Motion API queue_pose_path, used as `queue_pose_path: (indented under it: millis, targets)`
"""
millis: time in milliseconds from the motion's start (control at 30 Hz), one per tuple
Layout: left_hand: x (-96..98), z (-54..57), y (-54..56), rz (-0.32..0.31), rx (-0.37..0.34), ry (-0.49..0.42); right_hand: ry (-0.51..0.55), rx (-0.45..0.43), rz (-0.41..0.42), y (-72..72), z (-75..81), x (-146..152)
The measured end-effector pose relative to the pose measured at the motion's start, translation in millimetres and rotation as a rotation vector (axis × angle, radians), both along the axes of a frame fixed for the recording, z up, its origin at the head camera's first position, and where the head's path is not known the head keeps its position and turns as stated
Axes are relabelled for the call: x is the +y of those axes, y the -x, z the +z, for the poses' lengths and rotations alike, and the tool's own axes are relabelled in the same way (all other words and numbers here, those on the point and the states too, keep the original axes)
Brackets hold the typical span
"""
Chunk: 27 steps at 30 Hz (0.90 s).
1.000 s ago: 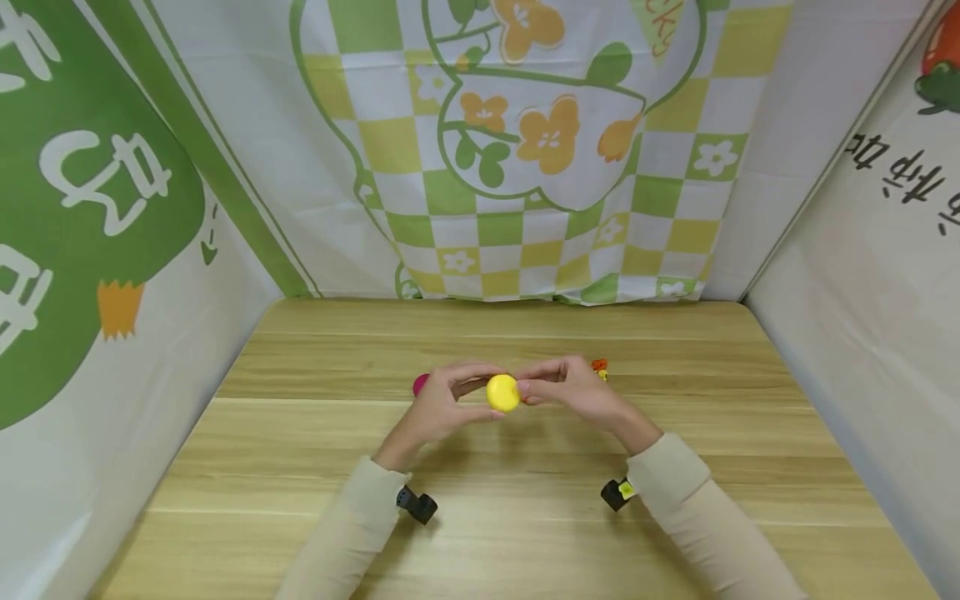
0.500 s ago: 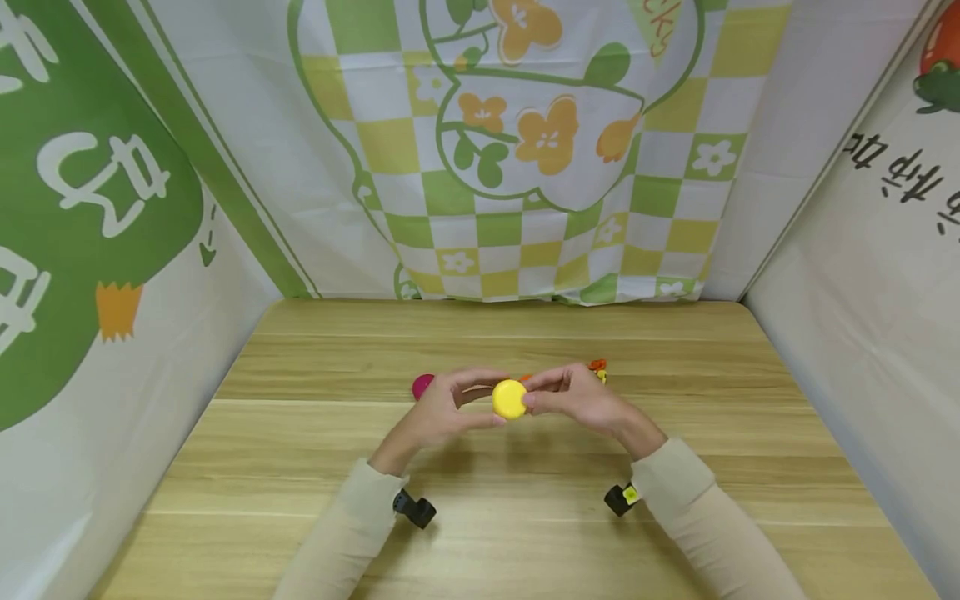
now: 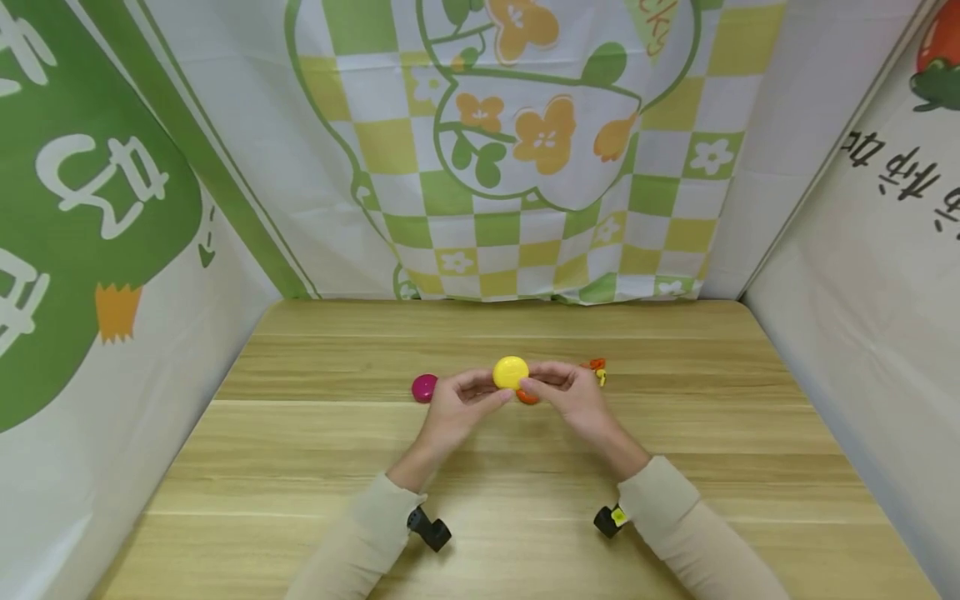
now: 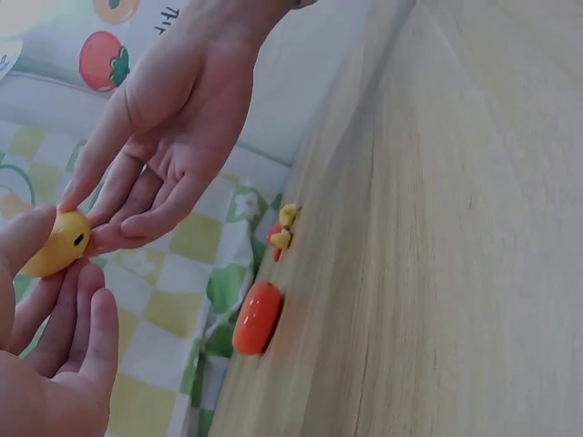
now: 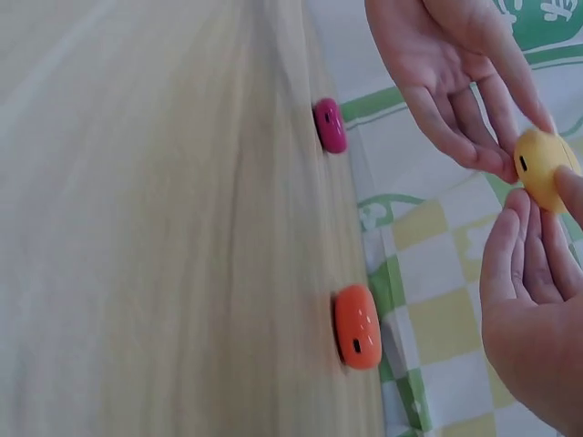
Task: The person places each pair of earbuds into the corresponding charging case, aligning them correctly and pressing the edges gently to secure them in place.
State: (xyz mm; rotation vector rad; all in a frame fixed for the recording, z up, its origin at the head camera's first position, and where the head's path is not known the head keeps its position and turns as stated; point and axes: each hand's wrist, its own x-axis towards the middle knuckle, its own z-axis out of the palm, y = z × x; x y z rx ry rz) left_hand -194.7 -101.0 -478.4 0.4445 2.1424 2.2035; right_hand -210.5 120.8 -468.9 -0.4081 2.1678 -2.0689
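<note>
In the head view, a round, glossy yellow disc-shaped piece (image 3: 511, 372) is held up over the wooden table. My left hand (image 3: 453, 410) pinches its left side between thumb and fingers. My right hand (image 3: 587, 404) pinches the right side, its thumb on the lower edge. The left wrist view shows the yellow piece has rounded sides and a small dark slot in its edge. Behind it on the table lies a similar orange piece (image 3: 528, 397), partly hidden by the hands; the right wrist view shows a dark slot in it too.
A magenta rounded piece (image 3: 424, 387) lies left of the left hand. Small orange and yellow bits (image 3: 597, 370) lie behind the right hand, their kind unclear. The wooden table (image 3: 480, 550) meets a checked cloth backdrop (image 3: 517, 233) at its far edge.
The yellow piece first came slightly nearer, then moved away from the body. My right hand's fingers have shifted behind it. More of the orange and magenta pieces now shows.
</note>
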Motion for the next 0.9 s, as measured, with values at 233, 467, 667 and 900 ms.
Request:
queue_pose_path:
  millis: [233, 467, 667, 900]
  targets:
    - [5.4, 1.3, -2.6, 0.087, 0.003, -0.016, 0.106, 0.032, -0.024, -5.9, -4.5, -9]
    - [6.5, 1.5, -6.8, 0.072, -0.004, -0.007, 0.100, 0.012, -0.042, -13.7, -7.9, -7]
    - [6.2, 3.3, -9.3, 0.069, -0.014, 0.016, 0.071, 0.038, -0.044, -12.6, -1.2, 1]
    - [7.0, 1.9, -10.5, 0.013, -0.016, 0.046, 0.016, 0.080, -0.016, -11.3, 8.3, 10]
